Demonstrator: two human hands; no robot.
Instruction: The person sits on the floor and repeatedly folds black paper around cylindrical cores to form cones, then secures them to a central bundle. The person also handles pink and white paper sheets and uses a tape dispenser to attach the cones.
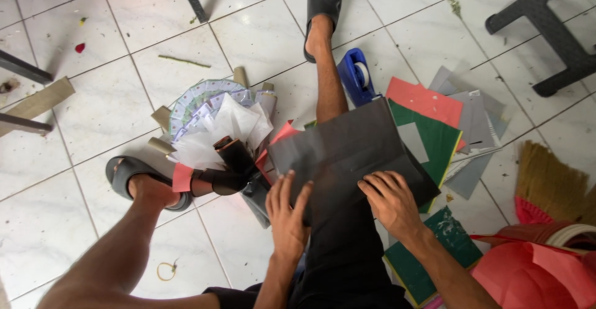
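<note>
Black paper sheet [347,150] lies across the lap, pressed flat by both hands. Left hand [287,213] rests open-fingered on its near edge; right hand [391,200] rests palm-down, fingers curled, neither hand gripping. Red and green sheets [428,122] lie just beyond the right hand.

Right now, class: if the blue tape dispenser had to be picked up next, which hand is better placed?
Probably the right hand. It rests on the black sheet on the side nearer the blue tape dispenser; the left hand lies further off, at the sheet's near left edge.

Sheet [347,154] on lap — bouquet [217,135] left, paper stack [459,122] right.
</note>
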